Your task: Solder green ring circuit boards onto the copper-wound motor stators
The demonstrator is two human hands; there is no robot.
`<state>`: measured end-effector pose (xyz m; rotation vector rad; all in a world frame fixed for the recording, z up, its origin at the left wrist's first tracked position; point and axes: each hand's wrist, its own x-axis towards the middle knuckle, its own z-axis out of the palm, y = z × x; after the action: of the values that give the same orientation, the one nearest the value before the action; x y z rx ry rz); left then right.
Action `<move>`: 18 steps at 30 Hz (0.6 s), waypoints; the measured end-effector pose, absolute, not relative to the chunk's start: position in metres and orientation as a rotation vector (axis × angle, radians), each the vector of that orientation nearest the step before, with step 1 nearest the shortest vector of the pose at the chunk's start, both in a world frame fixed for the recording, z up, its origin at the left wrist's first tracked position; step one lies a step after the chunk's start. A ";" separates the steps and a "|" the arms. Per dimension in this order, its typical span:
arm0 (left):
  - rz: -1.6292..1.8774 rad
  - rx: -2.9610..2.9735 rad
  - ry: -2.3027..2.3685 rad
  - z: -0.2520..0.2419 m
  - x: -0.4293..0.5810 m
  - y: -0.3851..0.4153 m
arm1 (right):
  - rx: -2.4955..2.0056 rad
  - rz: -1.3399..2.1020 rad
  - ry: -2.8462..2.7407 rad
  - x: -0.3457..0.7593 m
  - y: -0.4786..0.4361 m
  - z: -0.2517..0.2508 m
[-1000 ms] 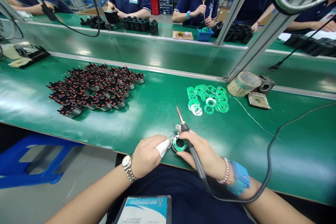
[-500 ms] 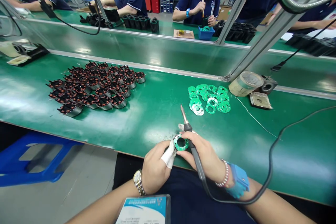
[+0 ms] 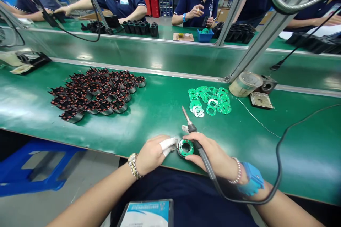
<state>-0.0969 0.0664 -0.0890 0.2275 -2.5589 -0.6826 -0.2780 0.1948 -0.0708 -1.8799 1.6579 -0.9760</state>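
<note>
Green ring-shaped circuit board (image 3: 185, 148) on a dark round stator, lying between your hands near the front edge of the green bench mat (image 3: 298, 152). Left hand (image 3: 151, 155): fingers (image 3: 160, 142) curled and pressed together, white cloth-wrapped fingertip (image 3: 168, 145) touching the board's left rim; gold wristwatch (image 3: 133, 165) on the wrist. Right hand (image 3: 210, 150): fingers (image 3: 198, 138) pressed together around a black soldering iron (image 3: 205, 158), its bare metal tip (image 3: 186, 115) pointing away, apart from the board. Blue wrist strap (image 3: 252, 181) and beaded bracelet (image 3: 236, 175) on that wrist. Farther along the mat: loose pile of green ring boards (image 3: 209, 101), and rows of copper-wound stators (image 3: 96, 94).
</note>
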 end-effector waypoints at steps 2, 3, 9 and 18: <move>-0.458 0.040 -2.600 -0.085 -0.099 0.056 | -1.876 -0.969 1.645 -0.279 0.194 -0.071; -0.396 -0.019 -2.615 -0.083 -0.100 0.052 | -1.871 -0.967 1.644 -0.280 0.193 -0.071; -0.239 -0.199 -2.689 -0.081 -0.096 0.044 | -1.865 -0.971 1.633 -0.280 0.194 -0.070; -0.405 0.319 -2.548 -0.088 -0.103 0.081 | -1.870 -1.014 1.685 -0.276 0.196 -0.075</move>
<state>-0.1033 0.0815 -0.0877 0.3188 -2.5484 -0.4052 -0.2755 0.1956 -0.0751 -1.8700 1.6854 -1.0144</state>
